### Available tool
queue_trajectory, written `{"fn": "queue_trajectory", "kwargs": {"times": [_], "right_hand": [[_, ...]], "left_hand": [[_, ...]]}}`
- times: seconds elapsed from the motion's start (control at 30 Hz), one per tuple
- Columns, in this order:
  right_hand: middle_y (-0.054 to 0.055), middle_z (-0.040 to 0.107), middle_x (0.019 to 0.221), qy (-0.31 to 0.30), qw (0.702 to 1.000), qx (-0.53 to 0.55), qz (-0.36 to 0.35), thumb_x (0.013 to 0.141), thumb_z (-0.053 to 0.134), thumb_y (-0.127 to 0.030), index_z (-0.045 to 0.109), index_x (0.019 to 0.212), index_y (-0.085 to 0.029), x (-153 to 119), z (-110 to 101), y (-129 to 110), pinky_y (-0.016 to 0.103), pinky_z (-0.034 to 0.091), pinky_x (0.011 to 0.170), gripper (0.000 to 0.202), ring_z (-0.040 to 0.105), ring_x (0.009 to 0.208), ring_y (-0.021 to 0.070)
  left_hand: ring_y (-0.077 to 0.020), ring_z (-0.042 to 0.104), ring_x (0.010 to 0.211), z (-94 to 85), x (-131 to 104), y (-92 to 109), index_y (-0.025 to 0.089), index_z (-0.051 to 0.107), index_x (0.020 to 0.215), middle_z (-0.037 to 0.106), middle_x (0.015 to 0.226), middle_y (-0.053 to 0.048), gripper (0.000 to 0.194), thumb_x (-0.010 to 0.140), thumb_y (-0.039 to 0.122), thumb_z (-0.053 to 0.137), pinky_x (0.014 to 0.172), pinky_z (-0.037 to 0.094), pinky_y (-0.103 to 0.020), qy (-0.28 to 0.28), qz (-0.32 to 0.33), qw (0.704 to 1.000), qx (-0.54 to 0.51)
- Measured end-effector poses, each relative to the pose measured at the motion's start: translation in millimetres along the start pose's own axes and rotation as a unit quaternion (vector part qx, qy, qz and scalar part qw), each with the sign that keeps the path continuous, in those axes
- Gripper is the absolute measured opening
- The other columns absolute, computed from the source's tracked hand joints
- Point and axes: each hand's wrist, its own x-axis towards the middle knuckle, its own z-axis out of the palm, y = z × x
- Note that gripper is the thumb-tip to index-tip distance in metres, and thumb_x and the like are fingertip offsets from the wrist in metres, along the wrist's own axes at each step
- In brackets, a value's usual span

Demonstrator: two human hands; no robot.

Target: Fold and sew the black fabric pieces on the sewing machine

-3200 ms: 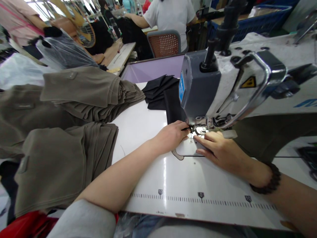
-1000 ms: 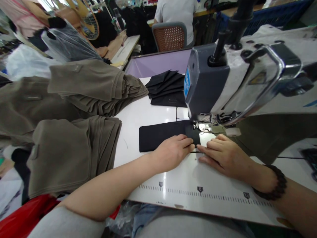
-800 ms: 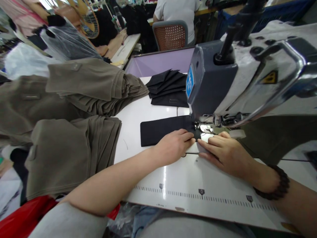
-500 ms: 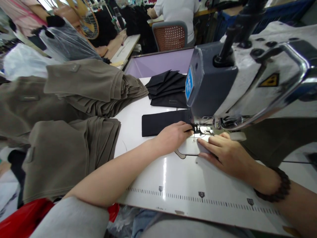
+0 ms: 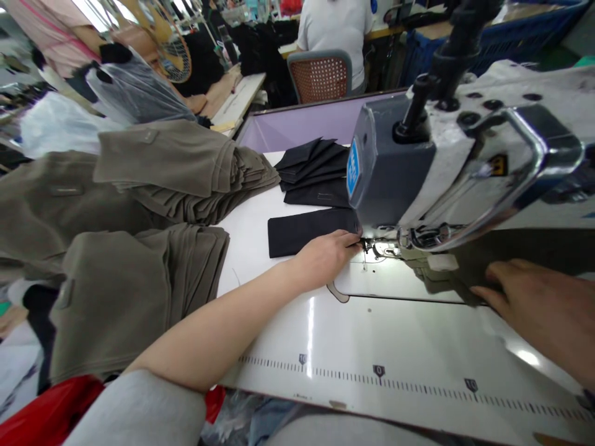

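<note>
My left hand (image 5: 328,257) rests at the right end of a folded black fabric piece (image 5: 297,232), its bent fingers together on the cloth beside the presser foot (image 5: 369,246) of the sewing machine (image 5: 395,161). The machine's head hides the far end of that piece. To the right of the needle area, my right hand (image 5: 525,294) is over olive-brown fabric (image 5: 483,251), slightly blurred, thumb and fingers apart. Small olive fabric pieces (image 5: 430,272) lie just left of it, near a pale block (image 5: 442,262).
Behind the folded piece lies a fanned stack of black pieces (image 5: 316,164). Olive-brown fabric stacks (image 5: 121,291) fill the left side. A printed ruler scale (image 5: 379,371) runs along the table's front. Beyond the purple panel (image 5: 288,124), a person sits on a chair (image 5: 320,77).
My right hand has moved away from the presser foot, rightward to the olive-brown fabric. The left hand stays on the black piece. Small olive pieces now show where the right hand was.
</note>
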Motion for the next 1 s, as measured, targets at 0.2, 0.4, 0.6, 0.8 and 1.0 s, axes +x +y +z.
{"fn": "queue_trajectory", "kwargs": {"times": [0.2, 0.4, 0.6, 0.8, 1.0], "right_hand": [[0.006, 0.055, 0.055, -0.045, 0.998, 0.03, 0.032, 0.076, 0.04, -0.016, 0.047, 0.054, -0.022, 2, 4, 1, 0.031, 0.033, 0.044, 0.024, 0.054, 0.047, 0.0192], [0.004, 0.066, 0.078, -0.045, 0.977, 0.179, 0.105, 0.075, 0.046, -0.025, 0.061, 0.072, -0.021, 4, -5, 22, 0.03, 0.042, 0.057, 0.016, 0.058, 0.061, 0.017], [0.007, 0.065, 0.077, 0.101, 0.969, 0.154, 0.162, 0.08, 0.041, -0.029, 0.058, 0.088, -0.018, -7, -21, 30, 0.027, 0.041, 0.054, 0.022, 0.059, 0.061, 0.0175], [0.011, 0.066, 0.087, 0.246, 0.968, -0.02, -0.039, 0.087, 0.038, -0.025, 0.056, 0.102, -0.013, -38, -33, 5, 0.03, 0.043, 0.064, 0.027, 0.061, 0.072, 0.0204], [0.007, 0.066, 0.09, 0.162, 0.978, 0.102, -0.077, 0.086, 0.038, -0.024, 0.056, 0.098, -0.018, -59, -18, -8, 0.027, 0.05, 0.063, 0.023, 0.063, 0.074, 0.0174]], "left_hand": [[-0.0251, 0.054, 0.1, -7.8, -3, 13, 0.009, 0.049, 0.116, 0.054, 0.112, -0.016, 0.032, 0.085, 0.009, 0.04, 0.079, 0.048, -0.037, -0.045, -0.117, 0.988, 0.085], [-0.0216, 0.063, 0.081, -31.7, -23, -8, 0.008, 0.039, 0.127, 0.064, 0.091, -0.012, 0.052, 0.076, -0.002, 0.038, 0.069, 0.05, -0.032, -0.079, -0.21, 0.972, 0.065], [-0.0199, 0.063, 0.086, -59.1, -66, -33, 0.015, 0.033, 0.13, 0.064, 0.094, -0.008, 0.059, 0.073, 0.008, 0.046, 0.078, 0.05, -0.035, 0.207, -0.277, 0.884, -0.314], [-0.024, 0.053, 0.108, -8.0, -90, -12, 0.016, 0.024, 0.134, 0.047, 0.124, -0.017, 0.064, 0.076, 0.015, 0.053, 0.087, 0.046, -0.044, 0.285, -0.353, 0.834, -0.315], [-0.0255, 0.044, 0.118, 5.0, -93, 34, 0.012, 0.053, 0.113, 0.048, 0.126, -0.016, 0.034, 0.08, 0.02, 0.055, 0.097, 0.039, -0.045, 0.075, -0.157, 0.984, -0.048]]}}
